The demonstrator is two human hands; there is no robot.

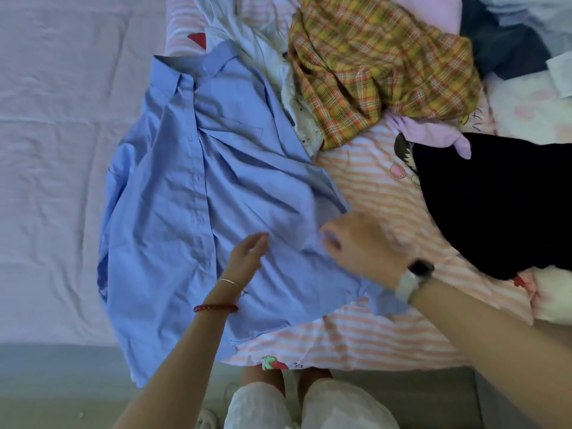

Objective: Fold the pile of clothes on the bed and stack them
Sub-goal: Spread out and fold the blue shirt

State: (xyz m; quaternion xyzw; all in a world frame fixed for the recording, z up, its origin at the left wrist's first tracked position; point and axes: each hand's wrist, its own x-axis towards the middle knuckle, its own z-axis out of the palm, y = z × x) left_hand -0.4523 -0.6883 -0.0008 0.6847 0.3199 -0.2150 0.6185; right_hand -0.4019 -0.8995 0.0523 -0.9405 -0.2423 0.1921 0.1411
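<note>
A light blue button-up shirt (192, 193) lies spread on the bed, collar at the far end, its hem hanging over the near edge. My left hand (247, 252) hovers over the shirt's lower front with fingers relaxed and holding nothing. My right hand (362, 243), blurred, has its fingers curled at the shirt's right side, where the cloth bunches; a sleeve cuff (383, 301) shows under my wrist. Behind lie a yellow plaid garment (380, 66), a white garment (272, 54), a black garment (495, 205) and a dark navy one (507, 48).
A pink-and-white striped blanket (371, 187) covers the bed's right half. The pale lilac sheet (55, 150) stretches to the left. The bed's near edge runs along the bottom, with my legs and the floor (62, 382) below it.
</note>
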